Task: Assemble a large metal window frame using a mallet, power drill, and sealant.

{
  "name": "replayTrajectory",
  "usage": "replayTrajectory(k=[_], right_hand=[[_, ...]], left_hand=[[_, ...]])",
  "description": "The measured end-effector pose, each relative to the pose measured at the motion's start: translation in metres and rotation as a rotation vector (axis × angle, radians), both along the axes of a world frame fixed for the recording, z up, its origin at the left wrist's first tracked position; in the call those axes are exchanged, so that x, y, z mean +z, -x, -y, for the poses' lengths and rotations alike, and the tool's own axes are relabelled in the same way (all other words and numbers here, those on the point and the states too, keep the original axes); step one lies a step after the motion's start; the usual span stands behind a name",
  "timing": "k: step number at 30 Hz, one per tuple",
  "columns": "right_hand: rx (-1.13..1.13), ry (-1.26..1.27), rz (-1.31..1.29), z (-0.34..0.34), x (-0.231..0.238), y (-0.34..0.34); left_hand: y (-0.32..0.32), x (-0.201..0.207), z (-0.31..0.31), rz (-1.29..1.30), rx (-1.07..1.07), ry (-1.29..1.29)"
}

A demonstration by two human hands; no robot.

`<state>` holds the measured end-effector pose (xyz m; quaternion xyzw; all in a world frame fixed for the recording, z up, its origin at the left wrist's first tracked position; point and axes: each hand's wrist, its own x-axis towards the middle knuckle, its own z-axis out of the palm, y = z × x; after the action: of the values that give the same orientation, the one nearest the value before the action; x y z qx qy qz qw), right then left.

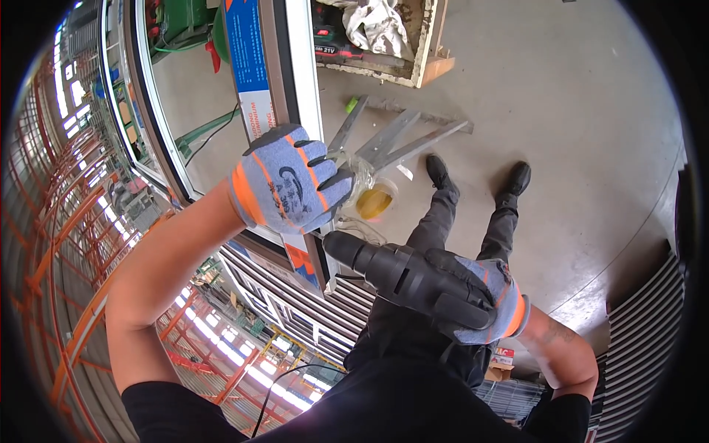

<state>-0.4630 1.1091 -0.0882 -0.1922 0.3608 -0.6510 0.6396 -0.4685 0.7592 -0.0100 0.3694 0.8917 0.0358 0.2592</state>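
My left hand, in a grey and orange work glove, lies over the edge of a brown and white window frame, fingers curled down around its side. Whether a small piece sits under those fingers is hidden. In my right hand, gloved alike, is a black power drill. Its nose points left at the frame's near corner, just below my left hand; I cannot tell if it touches. Clear plastic wrapping and a round container with something yellow are beside my left fingers.
Grey metal stand legs spread over the floor past the frame. A worn wooden box at the top holds a white cloth and tools. Stacked profiles lie at right. Blue and white film covers part of the frame.
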Motion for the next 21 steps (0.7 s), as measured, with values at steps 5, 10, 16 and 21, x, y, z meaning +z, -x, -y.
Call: replayTrajectory(k=[5, 10, 16, 21], right_hand=[[0.031, 0.065, -0.191, -0.005, 0.001, -0.001], [-0.045, -0.026, 0.026, -0.001, -0.006, -0.009], [-0.074, -0.071, -0.234, -0.001, 0.001, -0.012], [-0.014, -0.021, -0.331, 0.006, 0.0, 0.008]], left_hand=[[-0.004, 0.002, -0.002, 0.005, 0.017, 0.002], [0.0, 0.0, -0.001, 0.047, 0.016, 0.008], [-0.003, 0.0, -0.001, 0.009, 0.001, 0.002], [-0.002, 0.0, -0.002, 0.015, 0.03, 0.013]])
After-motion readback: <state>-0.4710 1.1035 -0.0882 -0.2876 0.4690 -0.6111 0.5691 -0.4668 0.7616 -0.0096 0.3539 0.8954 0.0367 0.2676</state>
